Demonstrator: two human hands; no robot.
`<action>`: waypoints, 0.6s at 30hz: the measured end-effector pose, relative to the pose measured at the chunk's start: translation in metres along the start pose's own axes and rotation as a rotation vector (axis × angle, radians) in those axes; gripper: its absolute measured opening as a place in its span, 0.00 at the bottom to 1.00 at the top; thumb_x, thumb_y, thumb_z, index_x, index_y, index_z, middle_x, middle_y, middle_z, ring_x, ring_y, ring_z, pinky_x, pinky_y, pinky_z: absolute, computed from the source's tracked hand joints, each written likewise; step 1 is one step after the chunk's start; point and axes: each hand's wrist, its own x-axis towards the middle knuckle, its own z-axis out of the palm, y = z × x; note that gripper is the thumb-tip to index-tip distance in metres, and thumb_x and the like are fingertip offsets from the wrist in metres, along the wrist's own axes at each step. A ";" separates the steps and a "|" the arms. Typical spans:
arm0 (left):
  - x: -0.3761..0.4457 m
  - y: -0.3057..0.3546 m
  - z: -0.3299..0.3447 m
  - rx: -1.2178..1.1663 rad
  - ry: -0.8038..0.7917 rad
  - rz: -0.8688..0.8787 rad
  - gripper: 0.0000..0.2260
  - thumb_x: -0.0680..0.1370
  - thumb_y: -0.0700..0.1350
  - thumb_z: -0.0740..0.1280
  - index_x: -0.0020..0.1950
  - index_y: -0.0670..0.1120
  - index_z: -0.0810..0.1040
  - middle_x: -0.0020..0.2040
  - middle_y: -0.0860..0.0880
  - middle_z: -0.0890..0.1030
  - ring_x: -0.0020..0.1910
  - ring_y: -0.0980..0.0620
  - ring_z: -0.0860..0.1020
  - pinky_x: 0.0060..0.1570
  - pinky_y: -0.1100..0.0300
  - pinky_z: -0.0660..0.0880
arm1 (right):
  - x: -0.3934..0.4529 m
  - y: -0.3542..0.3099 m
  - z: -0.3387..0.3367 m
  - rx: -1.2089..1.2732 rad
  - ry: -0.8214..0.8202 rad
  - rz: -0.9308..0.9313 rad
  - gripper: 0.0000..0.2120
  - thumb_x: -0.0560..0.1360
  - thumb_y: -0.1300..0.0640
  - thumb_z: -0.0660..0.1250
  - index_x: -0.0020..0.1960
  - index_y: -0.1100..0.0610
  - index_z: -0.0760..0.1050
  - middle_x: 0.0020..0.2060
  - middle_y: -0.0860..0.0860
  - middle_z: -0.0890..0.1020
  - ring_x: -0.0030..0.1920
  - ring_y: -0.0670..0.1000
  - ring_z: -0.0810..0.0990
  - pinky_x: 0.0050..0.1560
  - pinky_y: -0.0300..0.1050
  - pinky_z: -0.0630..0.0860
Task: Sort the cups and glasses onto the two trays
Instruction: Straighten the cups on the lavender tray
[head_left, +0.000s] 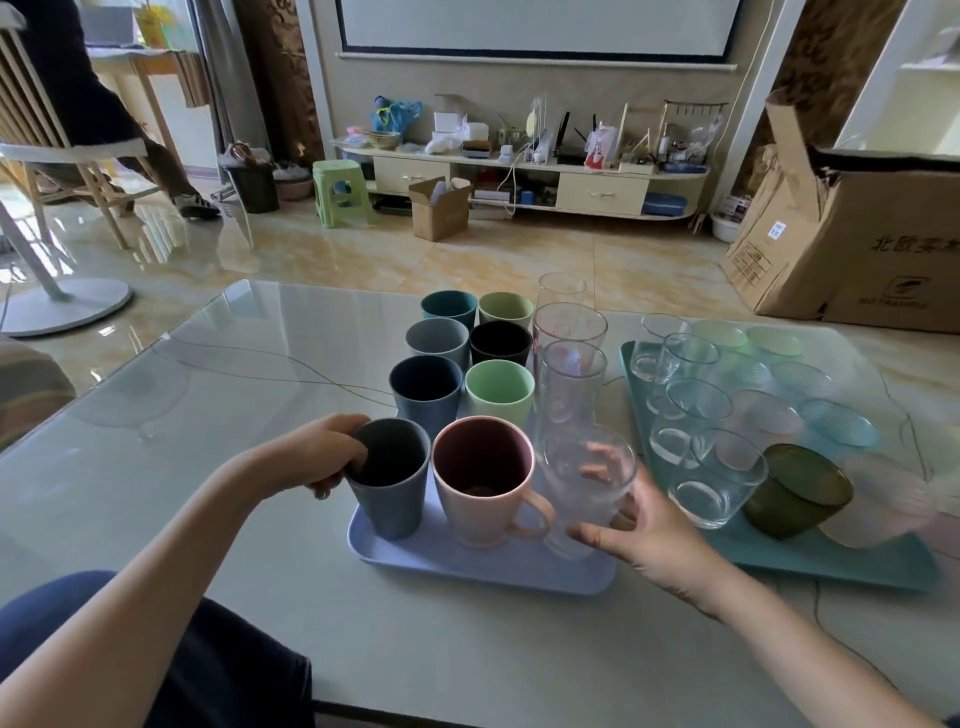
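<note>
At lower centre of the frame, the left hand (332, 457) grips the rim of a matte grey-blue cup (387, 475), fingers curled over its near edge, thumb side outside. That cup stands on the front left of the pale lavender tray (467, 566), touching nothing but the hand. Just right of it sits a smooth pink mug (483, 480) with a loop handle (dark rose inside). Further right, the right hand (652, 535) wraps around a clear tall glass (587, 483), fingers visible through its wall, at the tray's front right corner. Right again, a teal tray (831, 564) carries short clear, frosted and green tumblers on the glossy table (260, 364).
</note>
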 end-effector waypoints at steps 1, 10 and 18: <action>0.001 0.000 0.000 0.012 0.001 -0.003 0.14 0.67 0.33 0.56 0.49 0.40 0.74 0.27 0.46 0.68 0.18 0.53 0.65 0.19 0.64 0.65 | 0.000 0.001 0.000 0.005 0.001 -0.004 0.36 0.65 0.60 0.76 0.67 0.42 0.63 0.61 0.43 0.74 0.58 0.34 0.76 0.62 0.34 0.71; 0.009 0.003 -0.005 0.029 0.015 -0.048 0.13 0.69 0.32 0.54 0.47 0.44 0.74 0.28 0.44 0.69 0.16 0.52 0.67 0.21 0.60 0.72 | 0.003 0.001 0.003 0.000 0.031 0.016 0.38 0.63 0.55 0.78 0.66 0.40 0.64 0.60 0.41 0.76 0.62 0.41 0.74 0.68 0.47 0.69; 0.010 0.003 -0.002 0.027 -0.005 -0.058 0.14 0.69 0.33 0.53 0.48 0.45 0.73 0.31 0.41 0.74 0.20 0.47 0.74 0.33 0.47 0.81 | 0.004 -0.003 -0.001 0.019 -0.036 0.079 0.40 0.59 0.51 0.78 0.66 0.39 0.63 0.60 0.41 0.75 0.61 0.35 0.74 0.66 0.37 0.69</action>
